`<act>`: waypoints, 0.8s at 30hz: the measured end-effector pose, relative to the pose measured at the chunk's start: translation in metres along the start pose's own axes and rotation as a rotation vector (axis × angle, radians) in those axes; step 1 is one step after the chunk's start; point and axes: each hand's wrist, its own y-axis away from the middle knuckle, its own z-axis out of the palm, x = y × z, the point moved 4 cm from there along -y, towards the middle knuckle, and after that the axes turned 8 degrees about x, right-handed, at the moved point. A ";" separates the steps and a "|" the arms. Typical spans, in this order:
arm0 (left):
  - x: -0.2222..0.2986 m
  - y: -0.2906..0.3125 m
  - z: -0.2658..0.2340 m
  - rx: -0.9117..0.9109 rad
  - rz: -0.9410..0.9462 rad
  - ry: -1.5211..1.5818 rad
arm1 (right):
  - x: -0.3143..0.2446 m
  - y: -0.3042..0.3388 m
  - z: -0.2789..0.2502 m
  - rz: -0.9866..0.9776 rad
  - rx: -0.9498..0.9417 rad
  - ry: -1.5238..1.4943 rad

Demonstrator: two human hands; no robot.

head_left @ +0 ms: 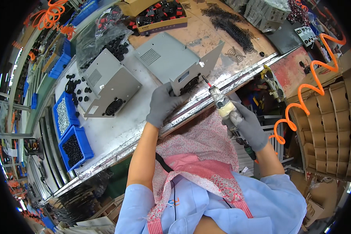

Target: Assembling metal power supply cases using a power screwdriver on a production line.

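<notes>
My gloved right hand (251, 128) wraps round a power screwdriver (224, 105) bound with pale tape. Its thin bit points up and left and ends just short of a grey sheet-metal casing (169, 52). On that casing's near panel a black round fan grille (191, 84) shows beside a rectangular cutout. My gloved left hand (163, 103) grips the panel's lower left corner; some of its fingertips are hidden. A second grey casing (111, 84), with a similar round grille (114, 106), stands to the left on the bench.
Blue bins of silvery screws (63, 117) and black screws (72, 150) line the bench's left end. Small black parts (80, 87) lie loose nearby. Behind are a carton of red-and-black parts (162, 17) and wire fan guards (236, 35). An orange coiled hose (318, 87) hangs at right.
</notes>
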 end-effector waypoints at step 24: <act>-0.003 -0.002 -0.001 -0.006 0.032 -0.012 | 0.007 0.000 -0.001 0.383 -0.240 -0.539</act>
